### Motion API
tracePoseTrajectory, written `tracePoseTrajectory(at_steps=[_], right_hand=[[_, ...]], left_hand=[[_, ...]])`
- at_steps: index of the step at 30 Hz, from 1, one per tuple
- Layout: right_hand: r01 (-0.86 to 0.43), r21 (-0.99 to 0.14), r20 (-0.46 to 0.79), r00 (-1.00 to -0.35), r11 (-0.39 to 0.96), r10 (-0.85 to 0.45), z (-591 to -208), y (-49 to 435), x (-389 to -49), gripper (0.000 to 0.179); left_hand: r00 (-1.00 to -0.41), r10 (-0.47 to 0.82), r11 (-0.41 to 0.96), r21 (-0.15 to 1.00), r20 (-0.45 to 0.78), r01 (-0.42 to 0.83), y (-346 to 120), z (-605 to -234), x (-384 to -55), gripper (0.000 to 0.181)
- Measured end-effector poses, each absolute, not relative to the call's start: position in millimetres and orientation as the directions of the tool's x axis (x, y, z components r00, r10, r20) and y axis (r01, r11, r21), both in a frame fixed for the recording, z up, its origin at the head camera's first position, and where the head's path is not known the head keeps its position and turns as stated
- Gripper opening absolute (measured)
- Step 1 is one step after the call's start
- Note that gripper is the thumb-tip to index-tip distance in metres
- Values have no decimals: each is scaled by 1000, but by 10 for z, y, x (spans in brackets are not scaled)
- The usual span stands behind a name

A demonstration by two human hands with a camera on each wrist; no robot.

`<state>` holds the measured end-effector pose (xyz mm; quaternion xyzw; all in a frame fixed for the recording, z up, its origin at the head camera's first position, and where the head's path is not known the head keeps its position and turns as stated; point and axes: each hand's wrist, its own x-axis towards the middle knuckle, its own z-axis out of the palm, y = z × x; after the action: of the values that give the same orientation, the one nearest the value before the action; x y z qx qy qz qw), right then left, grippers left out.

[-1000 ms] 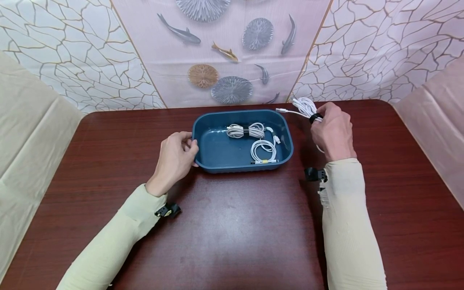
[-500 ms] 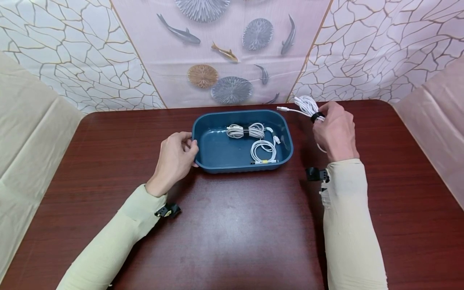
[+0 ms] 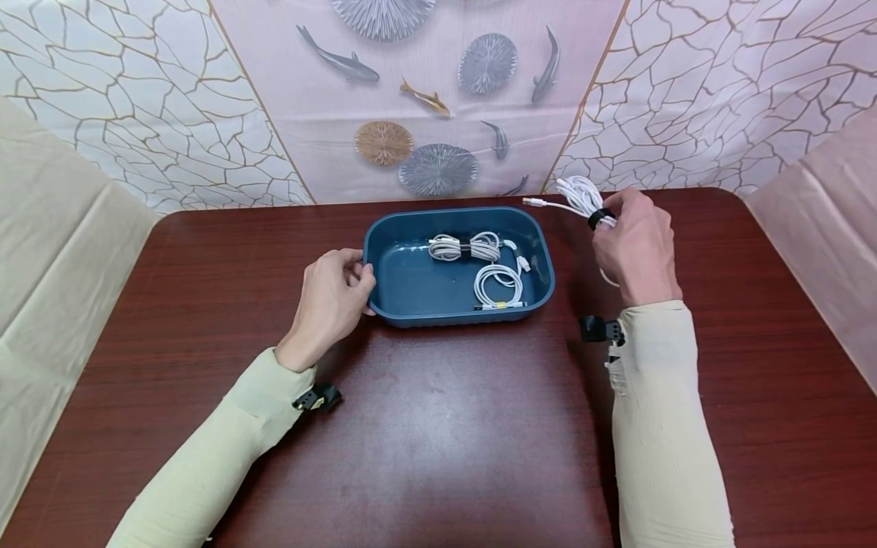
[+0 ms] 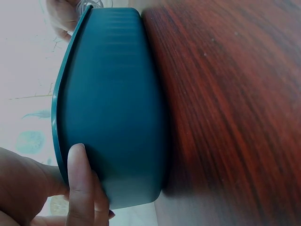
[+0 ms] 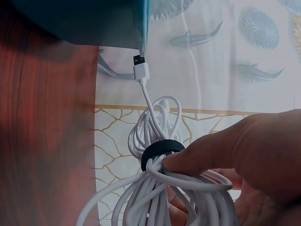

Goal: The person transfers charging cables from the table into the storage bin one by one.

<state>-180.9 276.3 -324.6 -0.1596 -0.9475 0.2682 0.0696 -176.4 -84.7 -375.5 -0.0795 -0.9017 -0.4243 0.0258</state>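
My left hand (image 3: 330,304) grips the left end of a blue plastic bin (image 3: 418,301), thumb and fingers pinching its rim; the left wrist view shows a fingertip pressed against the bin's outer wall (image 4: 113,103). To the right of the bin, my right hand (image 3: 639,243) holds a bundled white USB cable (image 3: 581,196) at its black strap (image 5: 160,149). The cable's USB plug (image 5: 141,69) sticks out toward the bin. Inside the bin lie a grey-white cable bundle (image 3: 448,247) with a black tie and a coiled white cable (image 3: 479,288) with a yellow band.
The bin stands on a dark red wooden table (image 3: 438,441), toward its back edge. Behind rises a patterned cloth backdrop (image 3: 438,91) with fish. Pale cloth panels (image 3: 41,251) flank the table on both sides. A black wrist-camera mount (image 3: 318,397) hangs at my left sleeve.
My right hand has shifted slightly right with the white USB cable, and the bundle has risen a little in view. The left hand and the bin stay in place.
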Motion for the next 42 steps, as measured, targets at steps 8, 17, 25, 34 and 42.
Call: tracePoseTrajectory(at_steps=[8, 17, 25, 34, 42], right_hand=[[245, -529, 72, -941, 812, 331, -3220, 2758, -1794, 45], [241, -529, 73, -942, 814, 327, -3209, 2752, -1787, 44], [235, -530, 85, -941, 815, 327, -3194, 2743, -1780, 44], [219, -529, 102, -943, 820, 318, -3165, 2735, -1766, 44], [216, -533, 100, -944, 818, 314, -3145, 2721, -1751, 44]], left_hand=[[-985, 124, 626, 761, 119, 171, -844, -3751, -1767, 34], [-985, 124, 623, 763, 120, 171, -838, -3752, -1766, 33], [-986, 121, 627, 761, 115, 166, -839, -3748, -1762, 34], [-986, 120, 626, 762, 117, 167, -839, -3748, -1765, 34], [-986, 123, 624, 763, 113, 165, -842, -3746, -1766, 34]])
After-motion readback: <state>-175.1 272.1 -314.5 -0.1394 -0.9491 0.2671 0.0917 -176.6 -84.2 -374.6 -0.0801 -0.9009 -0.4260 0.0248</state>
